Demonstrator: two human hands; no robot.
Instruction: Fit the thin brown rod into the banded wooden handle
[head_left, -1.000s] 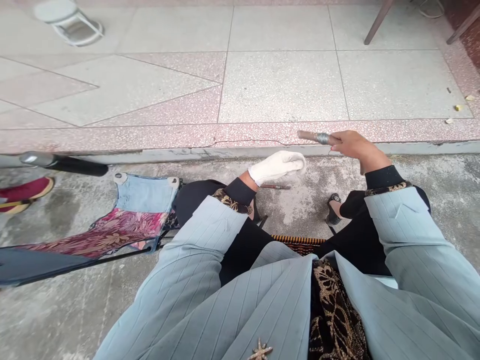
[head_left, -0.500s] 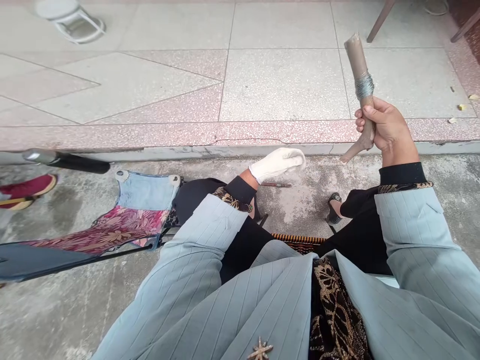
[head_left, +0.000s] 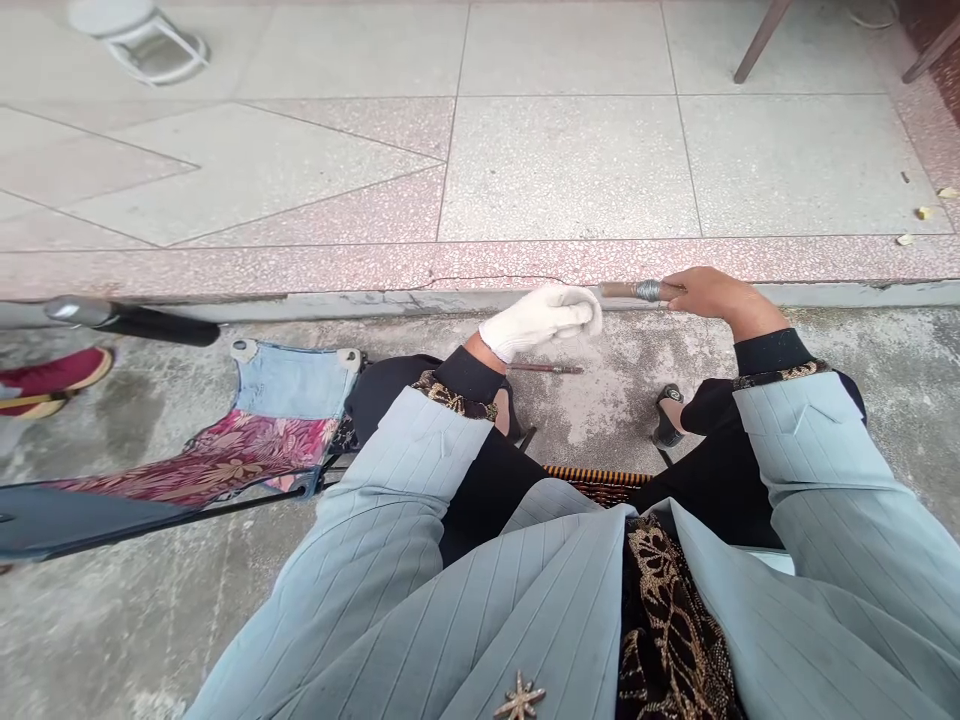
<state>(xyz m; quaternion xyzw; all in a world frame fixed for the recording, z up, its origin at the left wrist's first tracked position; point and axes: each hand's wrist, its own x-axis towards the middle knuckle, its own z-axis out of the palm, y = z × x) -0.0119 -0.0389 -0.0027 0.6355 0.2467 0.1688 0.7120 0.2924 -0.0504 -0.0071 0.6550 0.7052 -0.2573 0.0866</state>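
Observation:
In the head view my right hand [head_left: 709, 298] is closed around a wooden stick [head_left: 619, 289] with a coil of silvery wire [head_left: 646, 290] wound about it. The stick lies roughly level and its bare end points left. My left hand [head_left: 544, 318] wears a white knitted glove, and its fingers are curled inward. Whatever those fingers grip, if anything, is hidden by the glove. The stick's end is right beside the gloved fingers; whether they touch, I cannot tell. My right palm hides the forked end of the stick.
A low step edge [head_left: 360, 303] runs across in front of me. A thin reddish-brown rod [head_left: 546, 368] lies on the concrete between my feet. To the left are a folding chair [head_left: 262, 440], a black-handled pole [head_left: 150, 322] and another person's red shoe [head_left: 56, 375]. A white stool [head_left: 154, 45] stands farther back.
My right hand has come down and left, turning the stick from near upright to level, its end now beside the glove. My left hand has shifted slightly left.

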